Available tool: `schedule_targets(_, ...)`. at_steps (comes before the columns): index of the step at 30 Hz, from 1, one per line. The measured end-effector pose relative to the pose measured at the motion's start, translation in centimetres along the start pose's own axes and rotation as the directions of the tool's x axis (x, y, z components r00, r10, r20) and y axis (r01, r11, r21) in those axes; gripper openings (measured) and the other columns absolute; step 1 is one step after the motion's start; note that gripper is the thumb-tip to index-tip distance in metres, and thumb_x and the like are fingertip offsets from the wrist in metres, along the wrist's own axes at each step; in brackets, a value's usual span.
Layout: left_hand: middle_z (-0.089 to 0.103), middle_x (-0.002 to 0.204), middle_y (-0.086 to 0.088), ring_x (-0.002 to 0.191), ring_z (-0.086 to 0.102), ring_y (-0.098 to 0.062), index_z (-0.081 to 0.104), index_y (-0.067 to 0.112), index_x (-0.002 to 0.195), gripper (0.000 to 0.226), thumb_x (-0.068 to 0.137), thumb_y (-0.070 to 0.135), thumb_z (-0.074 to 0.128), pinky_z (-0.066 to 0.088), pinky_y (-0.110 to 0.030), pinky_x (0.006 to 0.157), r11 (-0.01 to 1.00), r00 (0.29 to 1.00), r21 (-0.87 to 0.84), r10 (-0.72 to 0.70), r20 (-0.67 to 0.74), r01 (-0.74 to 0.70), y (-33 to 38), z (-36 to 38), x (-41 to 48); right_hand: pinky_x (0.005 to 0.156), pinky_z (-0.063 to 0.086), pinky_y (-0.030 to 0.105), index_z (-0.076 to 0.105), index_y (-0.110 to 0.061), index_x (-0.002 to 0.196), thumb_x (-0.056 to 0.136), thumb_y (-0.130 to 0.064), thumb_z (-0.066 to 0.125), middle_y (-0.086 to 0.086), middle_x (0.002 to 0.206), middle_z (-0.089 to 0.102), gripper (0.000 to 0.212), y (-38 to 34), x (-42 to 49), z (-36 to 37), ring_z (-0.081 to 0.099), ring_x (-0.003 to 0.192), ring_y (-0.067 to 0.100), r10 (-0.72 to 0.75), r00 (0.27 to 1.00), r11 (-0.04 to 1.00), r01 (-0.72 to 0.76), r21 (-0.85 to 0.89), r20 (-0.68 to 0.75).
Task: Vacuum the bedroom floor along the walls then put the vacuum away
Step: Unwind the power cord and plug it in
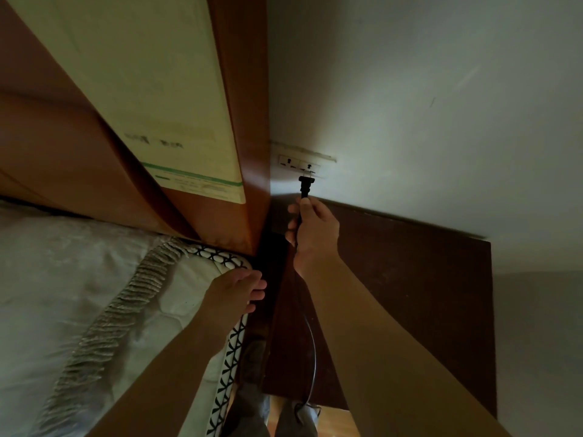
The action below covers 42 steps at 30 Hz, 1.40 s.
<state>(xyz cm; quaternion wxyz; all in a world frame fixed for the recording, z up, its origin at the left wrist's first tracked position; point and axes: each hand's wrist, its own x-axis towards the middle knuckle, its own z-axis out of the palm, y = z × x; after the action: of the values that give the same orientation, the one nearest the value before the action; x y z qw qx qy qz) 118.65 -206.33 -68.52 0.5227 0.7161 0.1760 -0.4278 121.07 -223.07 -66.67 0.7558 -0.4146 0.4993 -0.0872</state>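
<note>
The pale wall [441, 89] fills the frame from 12 to 3 o'clock, and the mattress [63, 279] lies at 8 o'clock. A dark wooden cabinet [410, 279] sits at 4 o'clock. The left hand [235, 291] rests loose-fingered on the mattress corner, gripping nothing. The right hand [312, 231] is curled round the vacuum's black cord [312, 348]. At 12 o'clock from it, the plug [306, 184] meets the wall socket [299, 165].

the plug [306, 184] is black matt plastic and its cord [312, 351] is smooth and black. the wall [410, 89] is white matt paint. the headboard [63, 137] is shiny brown wood. the bed cover [47, 263] is soft cloth with a rough fringe [104, 326].
</note>
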Motion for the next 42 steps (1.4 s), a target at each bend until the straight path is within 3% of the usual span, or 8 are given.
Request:
schedule_targets(7,0.077,0.108,-0.001,0.103,0.073,-0.015,0.067,0.015,0.121,0.021,0.104,0.024,0.059,0.056,-0.032,0.086,1.0,1.0,-0.007,-0.011,-0.01,0.011,-0.5,-0.8,0.1,0.043,0.032,0.022,0.066,-0.012,0.093,0.106,-0.015,0.053,0.002,0.077,0.064,0.018,-0.7,0.5,0.1,0.042,0.053,0.01,-0.005,0.998,0.996,0.011,-0.086,0.065)
schedule_targets(17,0.077,0.108,0.001,0.102,0.074,-0.013,0.066,0.024,0.111,0.01,0.104,0.025,0.059,0.058,-0.034,0.09,0.999,0.999,-0.032,0.032,0.017,-0.031,0.2,-0.4,0.3,0.045,0.033,0.023,0.067,-0.009,0.091,0.104,-0.008,0.052,0.001,0.068,0.06,0.02,-1.1,0.8,-0.2,0.043,0.051,0.01,-0.069,0.994,0.99,0.079,-0.114,0.09)
schedule_targets(21,0.077,0.108,0.002,0.102,0.074,-0.012,0.067,0.018,0.12,0.019,0.104,0.026,0.059,0.057,-0.032,0.088,0.999,0.999,-0.039,0.03,0.025,-0.029,0.7,-0.3,0.1,0.048,0.034,0.025,0.067,-0.009,0.091,0.104,-0.007,0.051,0.002,0.069,0.06,0.021,-1.1,0.9,-0.2,0.044,0.052,0.011,-0.052,0.996,0.989,0.062,-0.135,0.077)
schedule_targets(37,0.079,0.107,0.001,0.099,0.075,-0.012,0.068,0.018,0.119,0.019,0.103,0.025,0.06,0.057,-0.031,0.085,0.998,1.0,-0.05,0.026,0.016,-0.025,0.5,-0.8,-0.2,0.051,0.048,0.025,0.067,-0.003,0.098,0.104,-0.005,0.051,0.007,0.073,0.063,0.017,-2.1,1.5,0.2,0.054,0.056,0.014,-0.082,0.993,0.973,0.098,-0.208,0.081)
schedule_targets(39,0.078,0.108,0.0,0.099,0.075,-0.013,0.068,0.019,0.117,0.017,0.103,0.024,0.06,0.058,-0.033,0.087,0.998,1.0,-0.056,0.023,0.007,-0.023,0.5,-0.9,-0.4,0.057,0.055,0.027,0.068,-0.002,0.101,0.105,-0.006,0.052,0.01,0.079,0.066,0.017,-2.5,1.3,0.0,0.061,0.061,0.016,-0.052,0.994,0.975,0.072,-0.209,0.1)
schedule_targets(42,0.078,0.108,0.001,0.101,0.074,-0.014,0.068,0.022,0.113,0.012,0.104,0.022,0.058,0.058,-0.033,0.089,0.999,0.999,-0.033,0.028,0.021,-0.028,0.8,-0.7,-1.4,0.078,0.06,0.036,0.069,-0.005,0.105,0.105,-0.016,0.056,0.01,0.09,0.074,0.017,-3.5,0.9,-0.5,0.073,0.081,0.022,0.002,0.993,0.955,0.033,-0.294,0.12)
